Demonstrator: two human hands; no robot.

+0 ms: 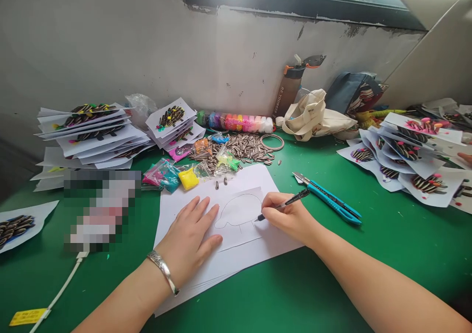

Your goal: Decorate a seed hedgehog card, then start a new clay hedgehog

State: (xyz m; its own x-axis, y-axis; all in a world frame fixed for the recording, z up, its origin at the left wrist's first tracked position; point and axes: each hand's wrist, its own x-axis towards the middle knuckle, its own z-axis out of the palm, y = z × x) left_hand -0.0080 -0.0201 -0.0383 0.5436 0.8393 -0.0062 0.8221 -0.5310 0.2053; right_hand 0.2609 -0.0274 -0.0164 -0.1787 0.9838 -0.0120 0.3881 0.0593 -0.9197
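Observation:
My left hand (195, 234) lies flat with its fingers spread on a sheet of white paper (228, 239), which rests on a larger stack of white sheets (184, 293). In my right hand (285, 215) is a black pen (293, 200), its tip low at the drawing's right side. The drawing (239, 210) is a thin domed outline with a pointed end at the left and short strokes beneath it. Two sunflower seeds (221, 183) lie just above the drawing. A blue utility knife (334, 202) is to the right of my right hand.
Behind the paper are a pile of sunflower seeds (250, 147), bags of coloured clay (162, 174) and a roll of tape (272, 141). Stacks of seed pictures stand left (99, 141) and right (405, 151). A bottle (289, 92) and cloth bag (313, 116) stand by the wall.

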